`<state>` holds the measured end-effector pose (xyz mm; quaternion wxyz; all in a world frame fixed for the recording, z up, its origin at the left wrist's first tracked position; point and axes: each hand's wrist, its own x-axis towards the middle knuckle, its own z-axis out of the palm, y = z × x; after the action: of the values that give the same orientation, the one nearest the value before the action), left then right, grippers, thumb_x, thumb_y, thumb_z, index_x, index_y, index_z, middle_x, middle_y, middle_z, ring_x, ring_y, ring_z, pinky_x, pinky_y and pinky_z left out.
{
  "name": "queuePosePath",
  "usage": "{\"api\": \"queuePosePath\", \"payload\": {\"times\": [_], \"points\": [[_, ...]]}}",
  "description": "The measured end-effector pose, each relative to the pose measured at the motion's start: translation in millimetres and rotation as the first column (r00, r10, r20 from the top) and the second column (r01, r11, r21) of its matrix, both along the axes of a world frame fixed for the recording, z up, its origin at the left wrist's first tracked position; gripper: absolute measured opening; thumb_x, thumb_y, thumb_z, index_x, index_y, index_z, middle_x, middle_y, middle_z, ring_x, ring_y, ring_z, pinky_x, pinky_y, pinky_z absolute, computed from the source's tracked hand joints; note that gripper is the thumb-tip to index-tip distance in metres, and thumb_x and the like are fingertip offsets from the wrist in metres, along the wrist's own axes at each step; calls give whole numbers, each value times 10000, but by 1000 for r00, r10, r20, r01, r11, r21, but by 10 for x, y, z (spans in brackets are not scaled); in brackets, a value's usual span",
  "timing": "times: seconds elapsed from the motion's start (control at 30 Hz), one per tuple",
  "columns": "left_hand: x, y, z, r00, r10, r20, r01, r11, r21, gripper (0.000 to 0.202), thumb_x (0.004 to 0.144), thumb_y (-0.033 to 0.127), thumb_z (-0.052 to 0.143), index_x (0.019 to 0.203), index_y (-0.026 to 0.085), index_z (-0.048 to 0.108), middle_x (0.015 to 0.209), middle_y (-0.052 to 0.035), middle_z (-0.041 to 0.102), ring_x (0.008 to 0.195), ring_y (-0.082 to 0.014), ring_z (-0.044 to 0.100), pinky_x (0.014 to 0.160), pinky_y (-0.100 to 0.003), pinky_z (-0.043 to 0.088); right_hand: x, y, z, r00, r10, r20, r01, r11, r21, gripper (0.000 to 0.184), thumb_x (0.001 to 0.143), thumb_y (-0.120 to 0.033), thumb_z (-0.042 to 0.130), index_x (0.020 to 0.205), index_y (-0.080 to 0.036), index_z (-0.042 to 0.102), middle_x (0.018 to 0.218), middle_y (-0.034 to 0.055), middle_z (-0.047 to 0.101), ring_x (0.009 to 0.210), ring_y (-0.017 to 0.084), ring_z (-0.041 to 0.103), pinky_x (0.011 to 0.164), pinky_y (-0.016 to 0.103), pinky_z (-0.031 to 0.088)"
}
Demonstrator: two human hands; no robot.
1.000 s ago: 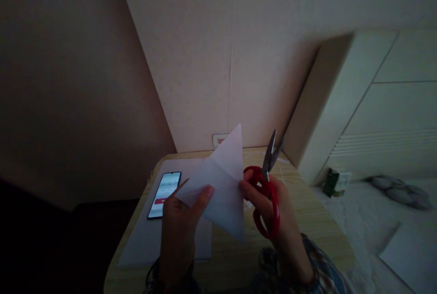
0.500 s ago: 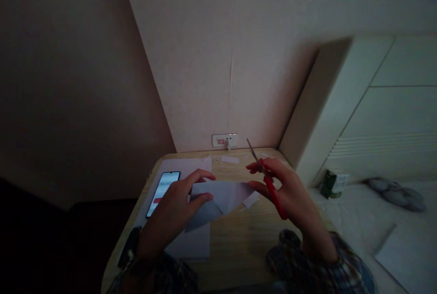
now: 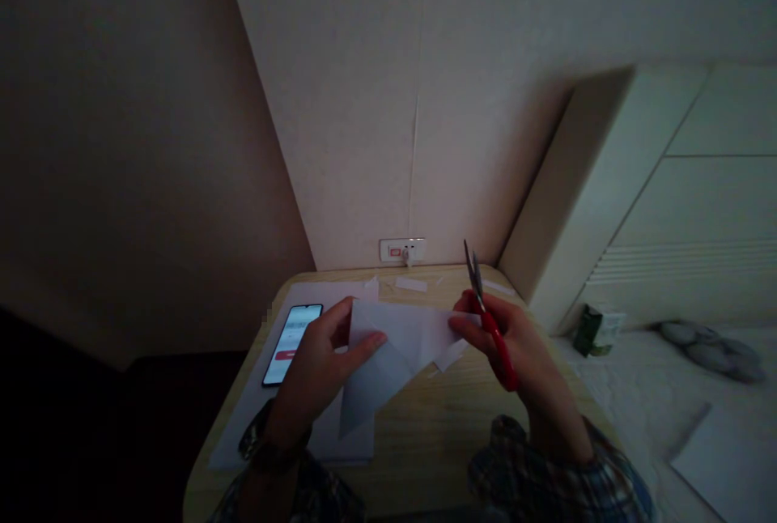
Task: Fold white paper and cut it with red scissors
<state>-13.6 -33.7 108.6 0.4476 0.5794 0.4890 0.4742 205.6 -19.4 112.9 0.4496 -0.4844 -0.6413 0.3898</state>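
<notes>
A folded sheet of white paper [image 3: 385, 353] is held above the table between my two hands. My left hand [image 3: 324, 365] pinches its left side, thumb on the front and fingers behind. My right hand [image 3: 507, 337] has red-handled scissors [image 3: 498, 345] hooked in it, the blades pointing up and slightly parted. The thumb and a finger of that same hand also grip the paper's right tip. The blades stand clear of the paper. Beyond the left wrist lies a lit smartphone [image 3: 293, 345] on a stack of white paper [image 3: 358, 442].
Small paper scraps [image 3: 411, 284] lie at the back of the wooden table [image 3: 425, 434]. A wall socket [image 3: 402, 249] with a plug is just behind. On the bed at right are a green-and-white box [image 3: 598, 330], a grey cushioned item [image 3: 710, 349] and a white sheet [image 3: 728, 458].
The folded paper has tilted to show more of its front face, its lower corner hanging further down. The scissors have turned more upright, and their blades now show apart.
</notes>
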Motion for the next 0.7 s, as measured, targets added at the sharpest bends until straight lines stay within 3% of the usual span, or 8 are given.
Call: {"api": "queuePosePath", "payload": {"times": [0.13, 0.33, 0.5, 0.7], "points": [[75, -2, -33, 986, 45, 162, -38, 998, -49, 192, 646, 246, 715, 761, 174, 578, 692, 32, 619, 656, -125, 589, 587, -202, 459, -30, -22, 46, 990, -42, -137, 40, 999, -17, 205, 700, -368, 666, 674, -189, 569, 592, -34, 513, 552, 123, 460, 505, 238, 342], [191, -15, -32, 897, 231, 377, -240, 970, -23, 197, 583, 212, 726, 693, 164, 570, 588, 58, 556, 534, -82, 501, 492, -165, 391, -108, -63, -18, 922, -192, -335, 207, 978, 9, 200, 689, -370, 676, 747, -185, 630, 568, -35, 494, 559, 130, 442, 543, 262, 338], [291, -36, -17, 817, 293, 497, -311, 949, -48, 215, 583, 215, 735, 691, 162, 557, 611, 58, 555, 562, -71, 493, 533, -154, 396, -251, -114, -112, 897, -159, -411, 155, 987, -42, 213, 670, -362, 693, 772, -183, 640, 565, -43, 500, 558, 122, 451, 557, 254, 343], [404, -86, 3, 790, 288, 541, -311, 949, -52, 202, 608, 218, 726, 674, 168, 542, 593, 70, 508, 545, -65, 455, 505, -147, 380, -425, -184, -40, 909, -125, -397, 74, 987, -142, 278, 622, -387, 710, 591, -184, 522, 508, -60, 445, 489, 100, 400, 476, 228, 315]]}}
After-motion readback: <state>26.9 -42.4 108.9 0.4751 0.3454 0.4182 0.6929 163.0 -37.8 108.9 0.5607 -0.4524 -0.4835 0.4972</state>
